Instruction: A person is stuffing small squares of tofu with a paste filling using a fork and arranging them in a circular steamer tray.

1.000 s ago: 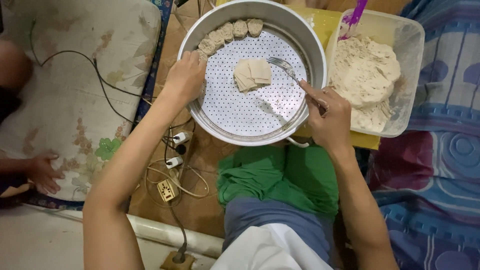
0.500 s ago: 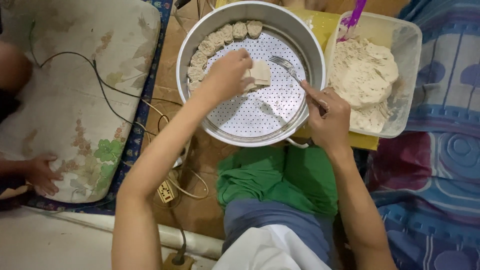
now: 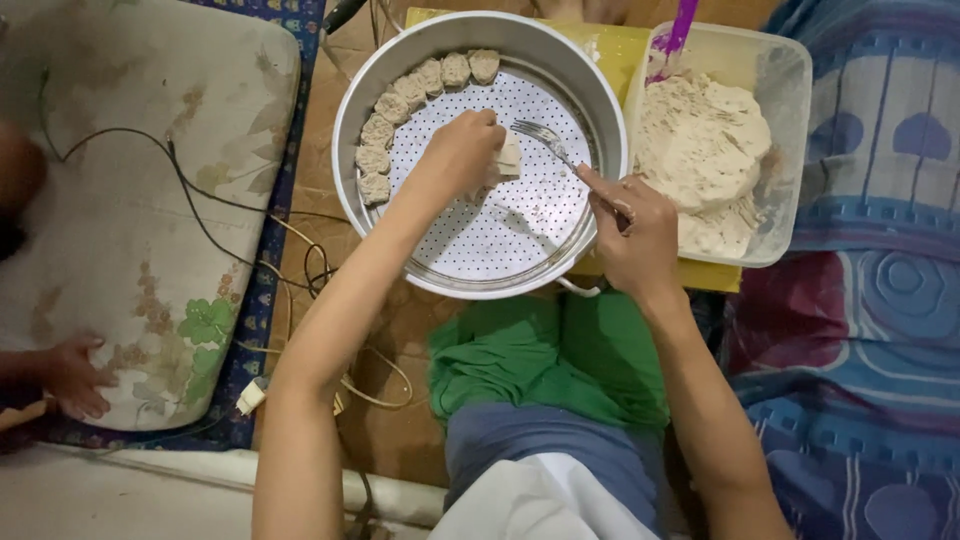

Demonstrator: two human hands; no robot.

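Item: left hand [image 3: 462,160] closes on dough piece [image 3: 508,158] mid steamer tray [image 3: 520,230]; right hand [image 3: 632,228] grips fork [image 3: 548,142], tines beside it. Step: shaping; next move needs steady lifting.

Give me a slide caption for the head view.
Left hand grips pale dough piece in round perforated metal steamer tray; right hand holds metal fork.

Lighting moderate, warm, from above; scene evenly lit. Soft shadow of fork [image 3: 545,150] falls on perforated tray [image 3: 520,225]. Mild glare on steamer pot rim [image 3: 345,130] and plastic tub [image 3: 785,75]. Centre sharp. Left edge darker, soft; another person's hand [image 3: 70,375] there slightly blurred. Wide-angle stretch visible at corners.
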